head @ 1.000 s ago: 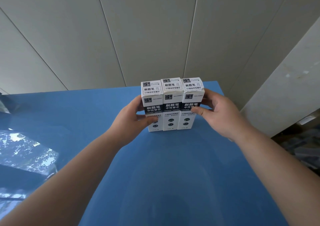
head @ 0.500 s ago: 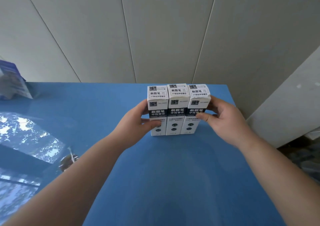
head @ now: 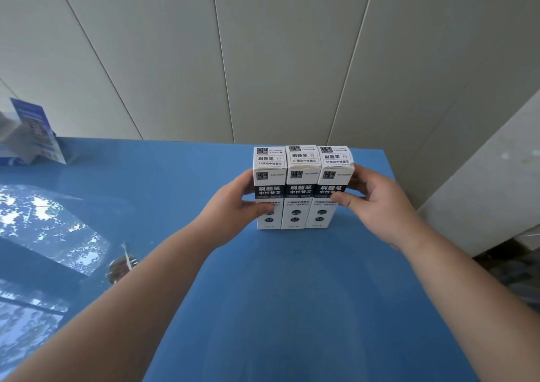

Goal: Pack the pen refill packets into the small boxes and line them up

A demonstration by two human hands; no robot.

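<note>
Three small white boxes with black bands stand upright side by side on the blue table (head: 292, 294), touching each other: a left box (head: 269, 182), a middle box (head: 301, 181) and a right box (head: 334, 181). Their top flaps are closed. My left hand (head: 233, 215) grips the left box, thumb across its front, fingers behind. My right hand (head: 377, 206) grips the right box from the other side, thumb on its front. No refill packets are visible.
A blue and white package (head: 29, 133) stands at the table's far left edge. The wall (head: 263, 60) rises just behind the boxes. The table's right edge (head: 409, 220) lies close to my right hand. A glossy reflection covers the table's left part.
The view has swung left, bringing the blue package into sight. Both hands keep the same hold on the row of boxes, which stays together in place.
</note>
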